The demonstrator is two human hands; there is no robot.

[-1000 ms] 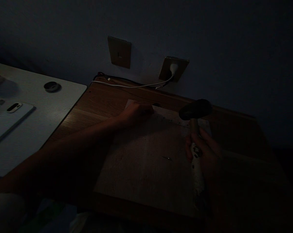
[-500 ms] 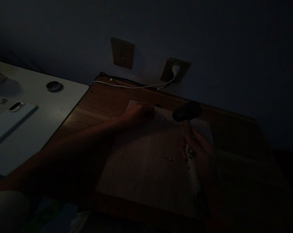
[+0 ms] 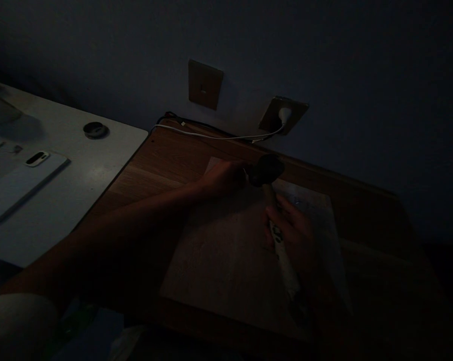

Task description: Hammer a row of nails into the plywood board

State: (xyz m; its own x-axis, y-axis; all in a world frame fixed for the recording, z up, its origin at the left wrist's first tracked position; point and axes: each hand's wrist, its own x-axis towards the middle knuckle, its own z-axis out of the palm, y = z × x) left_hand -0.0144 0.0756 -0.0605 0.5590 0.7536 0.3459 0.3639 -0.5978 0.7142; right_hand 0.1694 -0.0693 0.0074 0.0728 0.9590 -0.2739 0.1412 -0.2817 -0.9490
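The scene is very dim. A pale wooden board (image 3: 226,260) lies on a brown wooden table (image 3: 151,165). My left hand (image 3: 224,178) rests at the board's far left corner with its fingers pinched together on something too small to make out. My right hand (image 3: 292,235) is wrapped round the light handle of a hammer (image 3: 273,210). The hammer's dark head (image 3: 264,169) sits right beside the fingertips of my left hand, low over the board.
A white table (image 3: 61,170) stands at the left with a phone (image 3: 18,180) and a small round dark object (image 3: 95,130) on it. Two wall plates (image 3: 205,84) are behind; a white plug (image 3: 284,115) and cable (image 3: 211,135) run along the table's far edge.
The hammer head has swung left and down, from the board's far right towards my left hand's fingertips. My left hand has stayed at the corner. The camera shifted slightly.
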